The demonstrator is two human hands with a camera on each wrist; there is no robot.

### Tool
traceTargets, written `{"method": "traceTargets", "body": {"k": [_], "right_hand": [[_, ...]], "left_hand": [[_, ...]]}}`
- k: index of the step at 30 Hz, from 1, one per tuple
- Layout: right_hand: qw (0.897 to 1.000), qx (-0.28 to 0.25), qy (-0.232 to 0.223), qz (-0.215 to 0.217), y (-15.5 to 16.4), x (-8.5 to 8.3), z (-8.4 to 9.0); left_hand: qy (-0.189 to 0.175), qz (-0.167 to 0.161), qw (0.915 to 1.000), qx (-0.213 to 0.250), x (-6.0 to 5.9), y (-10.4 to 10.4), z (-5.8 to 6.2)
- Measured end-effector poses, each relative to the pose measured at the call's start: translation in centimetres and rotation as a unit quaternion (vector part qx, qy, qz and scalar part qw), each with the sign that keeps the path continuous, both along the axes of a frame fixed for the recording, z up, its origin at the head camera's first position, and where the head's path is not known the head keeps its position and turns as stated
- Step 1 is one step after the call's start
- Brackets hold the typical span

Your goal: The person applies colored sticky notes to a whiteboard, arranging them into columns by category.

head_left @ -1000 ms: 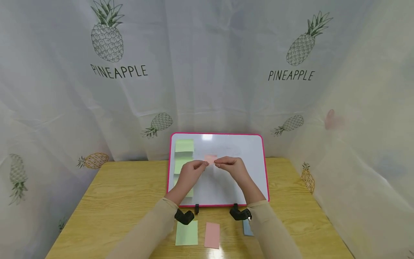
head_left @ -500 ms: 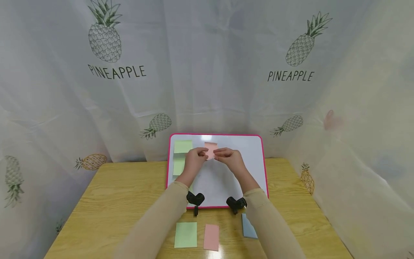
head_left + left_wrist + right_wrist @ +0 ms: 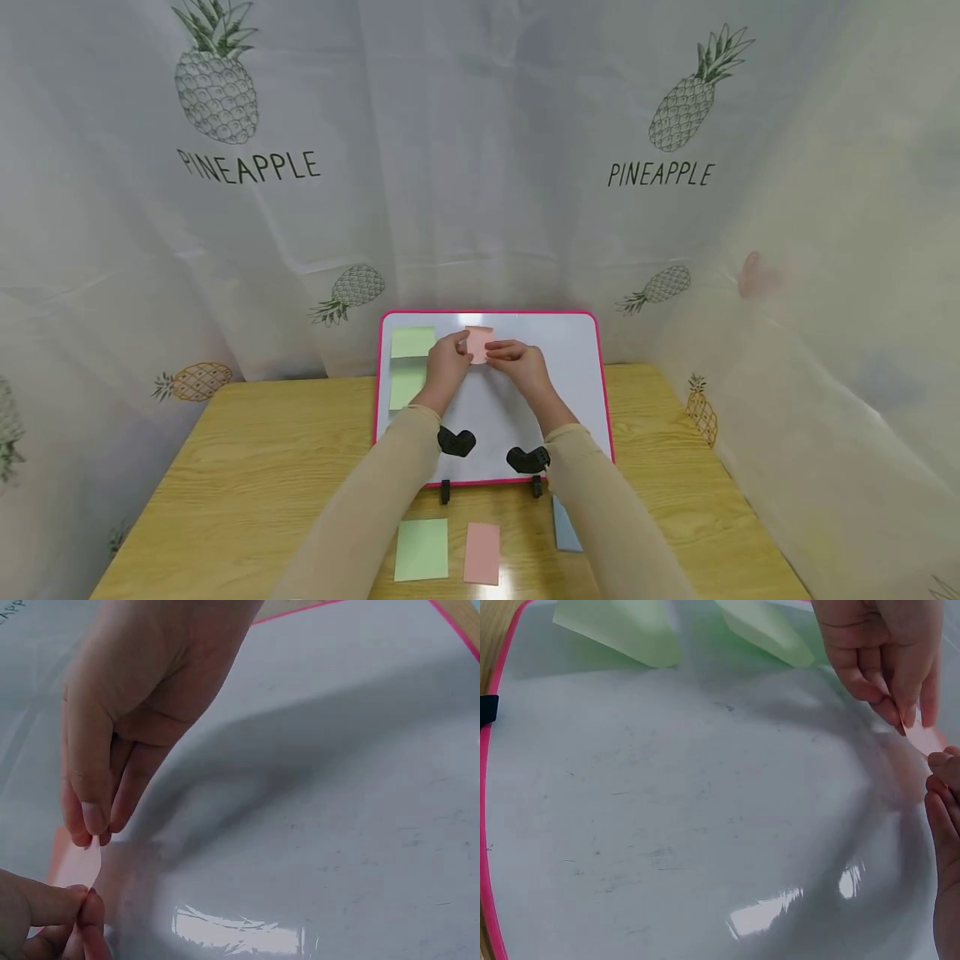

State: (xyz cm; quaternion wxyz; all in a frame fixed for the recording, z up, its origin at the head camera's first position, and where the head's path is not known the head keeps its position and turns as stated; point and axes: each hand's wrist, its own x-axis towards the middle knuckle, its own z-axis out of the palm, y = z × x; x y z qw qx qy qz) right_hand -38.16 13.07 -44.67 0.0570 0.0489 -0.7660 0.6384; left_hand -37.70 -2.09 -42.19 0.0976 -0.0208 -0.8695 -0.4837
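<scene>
**Pinching a pink note at the whiteboard**

Pinched between the fingertips of the left hand (image 3: 447, 358) and the right hand (image 3: 517, 361), a pink sticky note (image 3: 477, 343) was held against the top of the whiteboard (image 3: 570, 367). Two green notes (image 3: 412, 342) were stuck just to its left.

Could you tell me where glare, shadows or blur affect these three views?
Head view: wide-angle bending of the curtains, a bright reflection on the wooden table. Left wrist view: a glare streak on the pink-framed whiteboard, a soft hand shadow across it, the small pink paper note slightly blurred. Right wrist view: another glare patch on the board, green notes out of focus.
</scene>
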Motion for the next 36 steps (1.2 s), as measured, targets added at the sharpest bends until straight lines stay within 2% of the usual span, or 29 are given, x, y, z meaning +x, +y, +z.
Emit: {"method": "traceTargets", "body": {"k": [6, 13, 28, 36], "right_hand": [[1.000, 0.006, 0.000, -0.008, -0.3, -0.2, -0.6], [1.000, 0.019, 0.013, -0.014, -0.4, -0.4, -0.9], [0.998, 0.057, 0.015, 0.009, -0.1, -1.0, -0.5], [0.995, 0.092, 0.039, 0.028, 0.0, -1.5, 0.0]], "left_hand": [[-0.005, -0.001, 0.9998, -0.021, -0.4, -0.2, -0.4], [-0.009, -0.003, 0.9998, -0.017, -0.7, -0.3, -0.4], [-0.027, -0.005, 0.9996, -0.005, -1.4, -0.4, -0.4], [-0.029, -0.011, 0.9994, -0.015, -1.3, -0.4, -0.4]]}}
